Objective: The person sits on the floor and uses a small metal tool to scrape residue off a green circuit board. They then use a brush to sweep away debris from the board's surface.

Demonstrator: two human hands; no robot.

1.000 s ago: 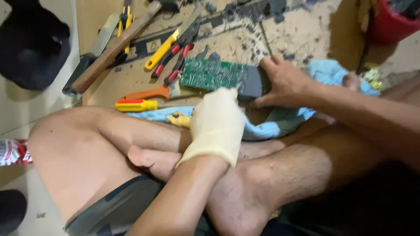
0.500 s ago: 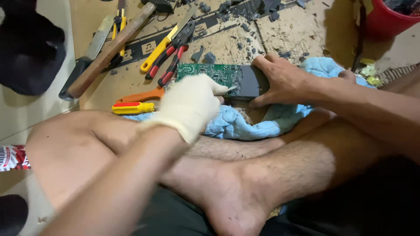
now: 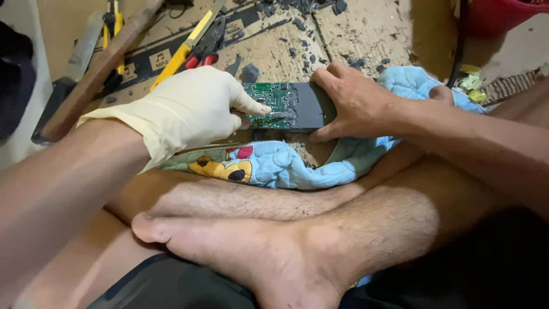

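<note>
A green circuit board (image 3: 273,100) sits in a dark grey plastic case (image 3: 309,106) on the cardboard-covered floor. My left hand (image 3: 189,109), in a cream latex glove, grips the left end of the board, thumb on top. My bare right hand (image 3: 349,100) clamps down on the case's right end. A light blue quilted cloth (image 3: 274,166) with a cartoon print lies under and around the case, draped over my crossed bare legs.
Tools lie at the back left: a wooden-handled hammer (image 3: 97,71), yellow-handled pliers (image 3: 114,23), a yellow utility knife (image 3: 183,51) and red-handled cutters (image 3: 206,54). Dark plastic shards (image 3: 297,17) litter the cardboard. A red bucket (image 3: 503,14) stands at the top right.
My gloved left hand has moved up from the cloth onto the circuit board and taken hold of it. The camera has come closer. My right hand stays on the case.
</note>
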